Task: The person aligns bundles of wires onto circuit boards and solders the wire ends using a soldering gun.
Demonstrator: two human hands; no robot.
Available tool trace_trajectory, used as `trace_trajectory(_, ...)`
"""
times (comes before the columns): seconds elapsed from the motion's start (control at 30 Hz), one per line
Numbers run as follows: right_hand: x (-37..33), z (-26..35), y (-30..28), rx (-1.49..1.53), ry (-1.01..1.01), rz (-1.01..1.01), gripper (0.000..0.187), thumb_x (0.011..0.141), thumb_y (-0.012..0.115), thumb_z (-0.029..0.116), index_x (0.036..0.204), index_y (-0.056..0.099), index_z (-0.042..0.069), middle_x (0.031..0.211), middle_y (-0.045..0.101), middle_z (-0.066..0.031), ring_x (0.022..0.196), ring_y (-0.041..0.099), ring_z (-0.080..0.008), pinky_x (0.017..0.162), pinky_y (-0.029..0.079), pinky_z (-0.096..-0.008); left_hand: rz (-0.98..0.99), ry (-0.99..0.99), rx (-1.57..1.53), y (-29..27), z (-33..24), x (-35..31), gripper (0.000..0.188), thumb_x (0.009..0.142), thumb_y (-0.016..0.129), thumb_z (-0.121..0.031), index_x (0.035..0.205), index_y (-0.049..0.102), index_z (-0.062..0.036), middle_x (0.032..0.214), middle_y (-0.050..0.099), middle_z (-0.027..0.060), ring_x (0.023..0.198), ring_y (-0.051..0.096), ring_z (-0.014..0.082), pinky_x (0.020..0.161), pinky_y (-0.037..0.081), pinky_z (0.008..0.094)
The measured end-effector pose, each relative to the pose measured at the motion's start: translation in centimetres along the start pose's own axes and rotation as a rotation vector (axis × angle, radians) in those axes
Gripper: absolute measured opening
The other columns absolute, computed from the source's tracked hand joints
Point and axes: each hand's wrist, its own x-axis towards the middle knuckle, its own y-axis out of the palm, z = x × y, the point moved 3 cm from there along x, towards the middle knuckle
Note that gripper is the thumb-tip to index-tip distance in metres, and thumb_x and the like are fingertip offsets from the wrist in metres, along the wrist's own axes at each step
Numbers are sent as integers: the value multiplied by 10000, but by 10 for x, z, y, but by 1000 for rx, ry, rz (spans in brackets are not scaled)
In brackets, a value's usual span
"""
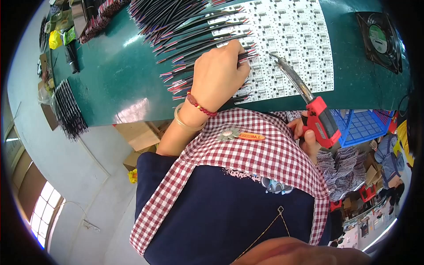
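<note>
My left hand [218, 73] is closed in a pinch over black-sleeved wires [181, 70] with red, white and black ends, at the left edge of a white circuit board panel [291, 31]. Its fingertips are partly hidden behind the hand. Several such wires lie in a row across the panel's left side. My right hand [309, 139] grips a red and black soldering gun [321, 121]. The gun's thin bent tip points up and left over the panel, a short way right of my left hand; it looks apart from the wires.
A large bundle of wires [165, 15] lies behind the row on the green table [110, 75]. A black fan [379, 39] stands at the far right. More wires [70, 108] hang over the table's left end. Blue plastic crates [360, 128] stand below the right edge.
</note>
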Motion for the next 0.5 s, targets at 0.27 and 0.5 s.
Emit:
trace_trajectory(0.27,2,2,9,2,7,5,613,888,605,399,1279,461,-50,632,455,-3,577,460,-114,776,488,-392,-60,78,-34,0,-3,-3,171,778,677,-221,757,659,-53,628,619,135,572,600,334,527,456,395)
trace_trajectory(0.5,4,3,11,-17,21,21,559,911,590,346,1277,461,-56,639,469,-16,575,461,-121,771,486,-395,4,68,128,5,-3,4,167,777,698,-245,774,696,-78,582,603,124,565,606,317,521,466,389)
